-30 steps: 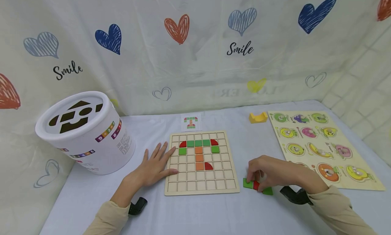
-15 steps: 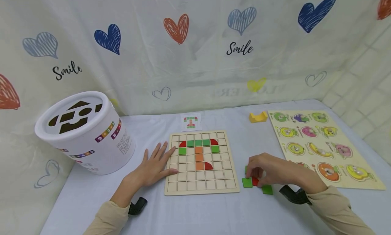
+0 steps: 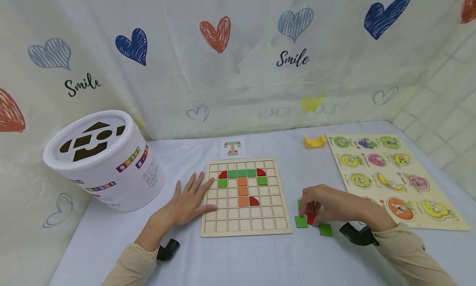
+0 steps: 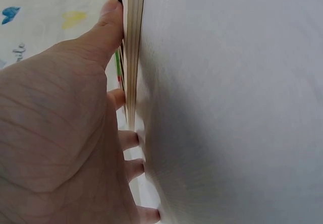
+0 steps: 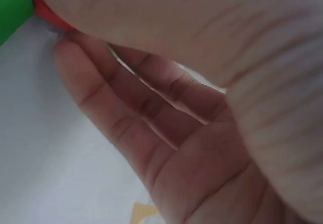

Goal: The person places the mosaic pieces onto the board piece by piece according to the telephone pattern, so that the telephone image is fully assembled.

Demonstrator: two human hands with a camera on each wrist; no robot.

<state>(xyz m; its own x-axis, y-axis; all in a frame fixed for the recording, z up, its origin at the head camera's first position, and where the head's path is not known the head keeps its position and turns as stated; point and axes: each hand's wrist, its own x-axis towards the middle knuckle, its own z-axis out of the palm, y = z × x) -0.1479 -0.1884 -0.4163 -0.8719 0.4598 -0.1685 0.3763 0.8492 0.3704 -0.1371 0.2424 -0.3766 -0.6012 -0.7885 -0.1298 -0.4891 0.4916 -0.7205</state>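
My left hand [image 3: 187,203] lies with spread fingers at the left edge of the wooden grid board [image 3: 227,227], thumb and index finger on its rim. Set in the board are green squares [image 3: 241,173], orange squares [image 3: 243,191] and red quarter-round pieces [image 3: 254,201]. Right of the board, my right hand [image 3: 329,204] pinches a red piece [image 3: 310,218] between thumb and fingers at table level; the fingers partly cover it. Loose green squares [image 3: 301,222] lie around that hand, one partly hidden behind the fingers. In the right wrist view the red piece [image 5: 48,12] shows beside the thumb.
A small pattern card [image 3: 232,148] lies behind the board. At the left stands a large white bucket [image 3: 122,174] with shaped holes in its lid. A yellow curved block [image 3: 314,142] and a fruit puzzle board [image 3: 390,182] are at the right, the latter close to my right forearm.
My right hand has separated the red piece slightly from the green squares, shifting a little up. The green squares now lie more spread out. My left hand stays in place.
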